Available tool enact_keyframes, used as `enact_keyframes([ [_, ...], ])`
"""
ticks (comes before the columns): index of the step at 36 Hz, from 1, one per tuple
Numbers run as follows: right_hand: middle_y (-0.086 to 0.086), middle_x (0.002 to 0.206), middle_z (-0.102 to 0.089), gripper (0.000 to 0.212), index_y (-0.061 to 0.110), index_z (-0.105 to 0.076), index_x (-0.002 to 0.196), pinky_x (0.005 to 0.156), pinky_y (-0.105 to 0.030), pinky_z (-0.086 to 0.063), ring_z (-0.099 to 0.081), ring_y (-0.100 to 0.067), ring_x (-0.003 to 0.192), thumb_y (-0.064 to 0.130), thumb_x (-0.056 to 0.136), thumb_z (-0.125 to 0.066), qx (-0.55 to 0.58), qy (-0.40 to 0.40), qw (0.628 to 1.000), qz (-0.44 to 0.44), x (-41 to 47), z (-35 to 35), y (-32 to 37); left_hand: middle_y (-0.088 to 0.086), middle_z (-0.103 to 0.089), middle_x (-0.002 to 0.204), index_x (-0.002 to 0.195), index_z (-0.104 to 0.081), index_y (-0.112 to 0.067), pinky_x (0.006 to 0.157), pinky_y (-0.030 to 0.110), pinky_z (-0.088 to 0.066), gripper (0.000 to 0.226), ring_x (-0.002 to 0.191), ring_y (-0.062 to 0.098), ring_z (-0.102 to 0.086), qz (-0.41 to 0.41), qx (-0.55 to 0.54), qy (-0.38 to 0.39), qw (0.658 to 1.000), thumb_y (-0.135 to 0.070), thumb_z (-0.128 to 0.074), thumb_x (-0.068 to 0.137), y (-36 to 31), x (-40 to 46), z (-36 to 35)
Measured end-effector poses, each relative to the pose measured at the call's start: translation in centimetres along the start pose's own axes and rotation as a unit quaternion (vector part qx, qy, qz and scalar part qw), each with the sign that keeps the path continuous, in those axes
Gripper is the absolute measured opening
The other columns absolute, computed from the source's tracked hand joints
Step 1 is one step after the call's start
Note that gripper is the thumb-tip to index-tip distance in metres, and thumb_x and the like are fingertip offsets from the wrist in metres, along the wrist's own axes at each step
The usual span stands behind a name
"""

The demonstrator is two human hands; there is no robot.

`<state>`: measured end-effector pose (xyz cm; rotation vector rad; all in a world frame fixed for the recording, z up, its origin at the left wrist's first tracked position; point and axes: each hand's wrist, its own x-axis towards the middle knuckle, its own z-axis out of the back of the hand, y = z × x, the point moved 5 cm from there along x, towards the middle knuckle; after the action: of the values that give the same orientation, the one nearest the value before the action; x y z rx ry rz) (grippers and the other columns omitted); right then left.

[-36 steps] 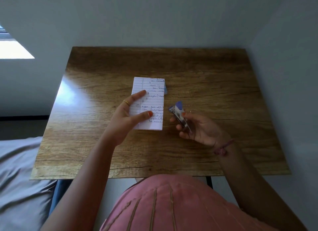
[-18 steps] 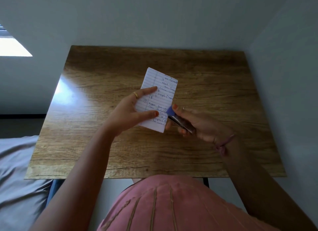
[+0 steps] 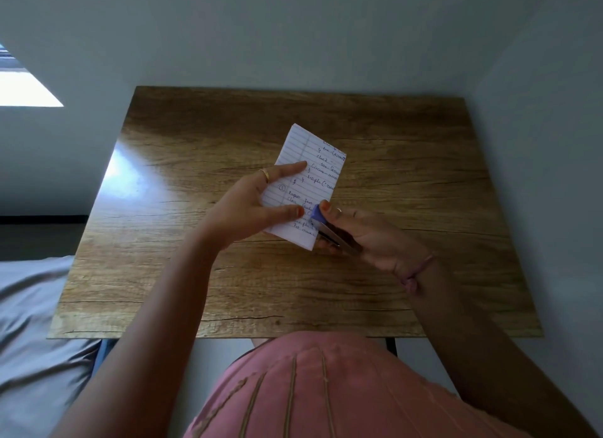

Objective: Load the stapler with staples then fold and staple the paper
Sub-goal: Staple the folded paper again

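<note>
A folded sheet of lined paper (image 3: 310,176) with handwriting is held above the wooden table (image 3: 408,163), tilted to the right. My left hand (image 3: 251,205) grips it by its lower left part, thumb on the front. My right hand (image 3: 368,238) holds a small blue and metal stapler (image 3: 321,223). The stapler's blue tip sits over the lower right edge of the paper, with my right thumb pressing on top. Most of the stapler's body is hidden in my palm.
The table stands in a corner, with grey walls behind (image 3: 293,39) and to the right (image 3: 548,143). A grey bed sheet (image 3: 29,323) lies beside the table at lower left. A bright window patch (image 3: 23,88) is at upper left.
My left hand lifted the paper off the table and tilted it right. My right hand brought the stapler in from the right onto the paper's lower right edge.
</note>
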<state>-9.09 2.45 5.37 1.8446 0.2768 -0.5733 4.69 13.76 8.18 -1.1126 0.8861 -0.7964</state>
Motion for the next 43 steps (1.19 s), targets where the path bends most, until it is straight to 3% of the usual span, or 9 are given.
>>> enact_keyframes([
  [4,-0.004,0.091,-0.072,0.067,0.004,-0.065,0.112,0.063,-0.022,-0.049,-0.065,-0.009,0.072,0.060,0.073,-0.064,0.001,-0.011,1.000,-0.003,0.2,-0.2,-0.2,-0.011,-0.060,0.112,0.119,-0.054,-0.058,0.065,0.022,-0.057,0.065,0.091,0.003,-0.068,-0.008,0.017,0.008,1.000,-0.014,-0.077,0.078,-0.2,0.0,0.0],
  [8,-0.001,0.086,-0.073,0.039,0.018,-0.074,0.092,0.059,-0.018,-0.051,-0.066,-0.007,0.071,0.052,0.077,-0.062,0.021,-0.005,1.000,0.002,0.3,-0.7,-0.1,-0.011,-0.059,0.113,0.120,-0.052,-0.059,0.068,0.023,-0.058,0.065,0.092,0.004,-0.068,-0.007,0.029,0.007,1.000,-0.013,-0.076,0.080,-0.3,0.0,0.0],
  [14,-0.002,0.086,-0.073,0.033,0.019,-0.075,0.086,0.056,-0.019,-0.046,-0.063,-0.008,0.069,0.048,0.075,-0.064,0.038,-0.029,0.999,0.017,0.4,-1.2,-0.1,-0.003,-0.068,0.112,0.134,-0.024,-0.064,0.073,0.030,-0.059,0.075,0.095,0.018,-0.070,-0.032,-0.064,-0.026,0.997,-0.035,-0.070,0.082,-0.8,-0.6,0.3],
  [18,-0.002,0.082,-0.071,0.033,0.018,-0.074,0.089,0.057,-0.021,-0.042,-0.061,-0.007,0.065,0.046,0.077,-0.061,0.051,-0.043,0.997,0.030,0.5,-1.3,0.2,-0.005,-0.069,0.112,0.152,-0.018,-0.025,0.078,0.030,-0.055,0.084,0.104,0.019,-0.066,-0.024,-0.252,-0.106,0.962,-0.061,-0.054,0.085,0.8,-1.4,0.8],
  [22,0.000,0.082,-0.073,0.043,0.011,-0.070,0.096,0.053,-0.015,-0.048,-0.065,-0.005,0.063,0.046,0.073,-0.064,0.074,-0.057,0.995,0.035,0.6,-1.4,0.3,0.011,-0.062,0.128,0.142,-0.039,-0.012,0.090,0.036,-0.051,0.105,0.119,0.029,-0.058,0.016,-0.338,-0.130,0.932,-0.080,-0.054,0.064,2.2,-3.1,-1.6],
  [29,-0.006,0.100,-0.074,0.043,0.014,-0.075,0.093,0.083,-0.027,-0.055,-0.070,-0.018,0.095,0.051,0.072,-0.067,0.040,-0.090,0.993,0.059,0.9,-2.1,0.6,0.005,-0.072,0.108,0.105,-0.072,-0.024,0.085,0.027,-0.053,0.048,0.105,0.022,-0.067,0.008,-0.330,-0.138,0.934,-0.049,-0.083,0.065,2.6,-4.0,-6.2],
  [33,0.005,0.098,-0.075,0.032,0.030,-0.077,0.083,0.081,-0.023,-0.053,-0.069,-0.008,0.096,0.056,0.070,-0.066,0.019,-0.087,0.994,0.066,0.8,-2.9,0.9,0.008,-0.072,0.108,0.111,-0.068,-0.015,0.078,0.025,-0.054,0.048,0.103,0.022,-0.068,0.012,-0.336,-0.190,0.922,-0.034,-0.084,0.070,1.7,-3.5,-6.5],
  [38,0.000,0.105,-0.074,0.037,0.025,-0.076,0.090,0.089,-0.029,-0.054,-0.068,-0.014,0.102,0.054,0.071,-0.066,0.028,-0.096,0.992,0.076,0.9,-3.2,1.2,0.008,-0.073,0.106,0.103,-0.072,-0.019,0.079,0.025,-0.054,0.037,0.104,0.022,-0.069,0.023,-0.372,-0.215,0.903,-0.029,-0.083,0.069,1.2,-3.3,-6.8],
  [43,0.002,0.094,-0.076,0.032,0.024,-0.077,0.080,0.072,-0.020,-0.055,-0.071,-0.010,0.091,0.052,0.068,-0.069,0.044,-0.119,0.988,0.083,1.0,-3.0,1.0,0.007,-0.074,0.101,0.098,-0.073,-0.017,0.078,0.026,-0.054,0.027,0.101,0.022,-0.070,0.017,-0.404,-0.224,0.887,-0.021,-0.080,0.072,1.0,-3.1,-7.1],
])
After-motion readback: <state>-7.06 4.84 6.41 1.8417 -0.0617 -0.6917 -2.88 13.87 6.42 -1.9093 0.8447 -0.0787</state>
